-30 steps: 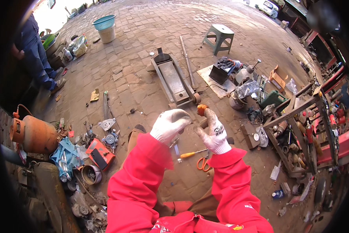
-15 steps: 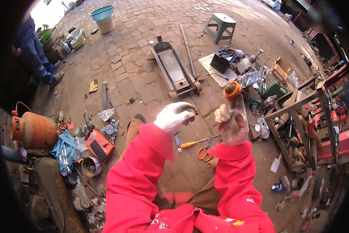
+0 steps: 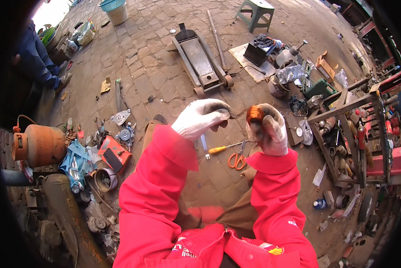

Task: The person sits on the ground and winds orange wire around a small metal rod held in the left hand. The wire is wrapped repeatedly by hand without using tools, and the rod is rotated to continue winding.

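My left hand point(image 3: 203, 117), in a white work glove with dark fingertips, is closed in a pinch. Whatever lies between its fingers is too small to make out. Across a short gap, my right hand point(image 3: 272, 131), also gloved, has its fingers bent inward. A coil of thin orange wire or cord point(image 3: 255, 114) is wound round its finger end. Any strand running between the hands does not show clearly. Below them on the paving lie orange-handled scissors point(image 3: 237, 161) and a yellow-handled screwdriver point(image 3: 218, 150).
A floor jack point(image 3: 200, 62) stands ahead, beside a long metal bar point(image 3: 216, 40). To the right is a metal frame rack point(image 3: 343, 111) crowded with parts. An orange gas cylinder point(image 3: 42, 147) and a red box point(image 3: 113, 154) are at left; a person's legs point(image 3: 35, 58) show beyond.
My right hand has folded its raised finger, lowering and turning the orange coil toward my left hand. My left hand has risen slightly. The view has shifted a little.
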